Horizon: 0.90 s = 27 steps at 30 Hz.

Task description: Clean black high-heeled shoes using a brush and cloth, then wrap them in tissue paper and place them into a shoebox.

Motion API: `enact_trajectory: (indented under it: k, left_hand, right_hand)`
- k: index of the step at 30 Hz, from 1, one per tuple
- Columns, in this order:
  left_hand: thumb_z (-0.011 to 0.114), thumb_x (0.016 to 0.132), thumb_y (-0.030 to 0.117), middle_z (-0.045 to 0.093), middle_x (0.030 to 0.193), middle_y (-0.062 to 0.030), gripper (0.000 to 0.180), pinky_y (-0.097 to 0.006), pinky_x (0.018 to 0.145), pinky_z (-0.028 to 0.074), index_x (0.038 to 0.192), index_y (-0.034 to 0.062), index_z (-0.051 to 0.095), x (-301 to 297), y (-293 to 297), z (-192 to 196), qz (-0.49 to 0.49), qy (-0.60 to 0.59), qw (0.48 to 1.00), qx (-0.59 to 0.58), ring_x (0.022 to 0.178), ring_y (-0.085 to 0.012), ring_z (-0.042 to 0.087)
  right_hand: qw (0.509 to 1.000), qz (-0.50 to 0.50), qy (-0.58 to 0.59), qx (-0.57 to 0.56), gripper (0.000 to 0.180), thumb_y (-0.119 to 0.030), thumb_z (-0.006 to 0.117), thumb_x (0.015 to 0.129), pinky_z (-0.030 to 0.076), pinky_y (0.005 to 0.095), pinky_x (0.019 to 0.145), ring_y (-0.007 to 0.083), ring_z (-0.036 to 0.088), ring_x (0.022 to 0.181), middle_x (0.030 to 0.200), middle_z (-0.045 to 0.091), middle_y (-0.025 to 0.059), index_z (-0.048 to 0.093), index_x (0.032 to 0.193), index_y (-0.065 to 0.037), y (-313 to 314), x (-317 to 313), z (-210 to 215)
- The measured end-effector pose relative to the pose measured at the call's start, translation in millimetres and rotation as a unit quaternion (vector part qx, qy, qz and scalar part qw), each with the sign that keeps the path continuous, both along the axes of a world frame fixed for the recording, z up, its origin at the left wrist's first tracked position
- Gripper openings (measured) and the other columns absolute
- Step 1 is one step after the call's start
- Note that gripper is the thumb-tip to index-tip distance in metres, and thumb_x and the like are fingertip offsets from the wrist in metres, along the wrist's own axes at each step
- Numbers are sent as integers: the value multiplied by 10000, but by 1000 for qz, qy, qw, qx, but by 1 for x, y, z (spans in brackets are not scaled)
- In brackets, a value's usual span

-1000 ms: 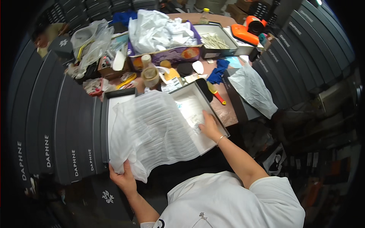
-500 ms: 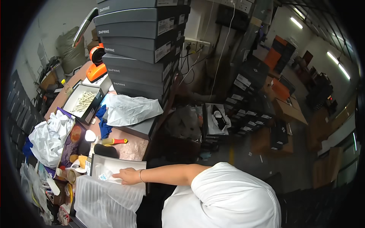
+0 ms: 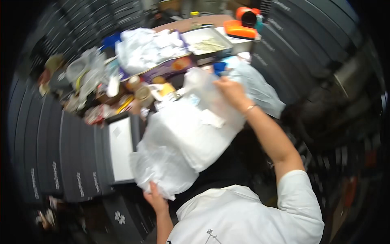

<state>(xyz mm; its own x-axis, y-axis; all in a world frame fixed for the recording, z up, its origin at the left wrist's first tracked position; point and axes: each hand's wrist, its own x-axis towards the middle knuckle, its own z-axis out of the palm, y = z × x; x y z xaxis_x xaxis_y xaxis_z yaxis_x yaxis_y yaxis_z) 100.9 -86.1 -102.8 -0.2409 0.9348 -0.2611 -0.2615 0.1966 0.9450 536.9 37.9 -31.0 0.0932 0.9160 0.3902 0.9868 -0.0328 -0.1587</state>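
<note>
Near the middle, my right hand [image 3: 231,92], fingers closed, pinches the upper edge of a translucent white plastic bag [image 3: 199,83]. A white sheet [image 3: 193,134] spreads below it over the bench's near side. Lower down, my left hand [image 3: 156,197] grips the near end of crumpled, translucent white wrapping [image 3: 162,168]. The wrapping and sheet overlap, and motion blur hides where one ends and the other begins. A small white piece [image 3: 212,118] lies on top of the sheet. What is underneath is hidden.
A purple box [image 3: 166,69] heaped with crumpled white paper [image 3: 148,46] stands beyond, beside an open box [image 3: 225,51] of pale sticks. An orange device [image 3: 240,29] sits farther back. Grey shoe boxes [image 3: 73,150] stack up at left; others [image 3: 300,49] stand at right.
The view has swung left. My right hand has come out of the open shoe box and now lifts the plastic bag; my left hand has come into view, gripping the wrapping.
</note>
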Motion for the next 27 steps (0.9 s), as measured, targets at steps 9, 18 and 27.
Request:
enact_trajectory:
  k: [9,18,27]
  left_hand:
    - [588,948,207,604,1126,-113,369,-321,833,497,1219,-27,500,10,13,-7,3,3,1000,13,982,-185,611]
    - [610,936,200,624,1072,-90,337,-298,794,502,1173,-29,541,6,22,3,-29,20,999,34,923,-161,622]
    - [628,900,213,594,1120,-233,434,-379,787,549,1164,-119,536,-34,-2,129,245,238,892,296,922,-294,638]
  right_hand:
    - [993,65,-59,85,579,-203,746,733,335,497,1032,367,416,1281,1395,430,203,551,1274,-137,1,-42,8]
    - [948,226,18,-224,778,-336,730,774,282,497,1083,399,315,1342,1433,356,223,379,1387,-9,-19,-158,-136]
    - [975,53,196,-93,171,-143,612,829,509,444,724,332,626,883,897,625,139,596,963,-38,-51,-98,-20]
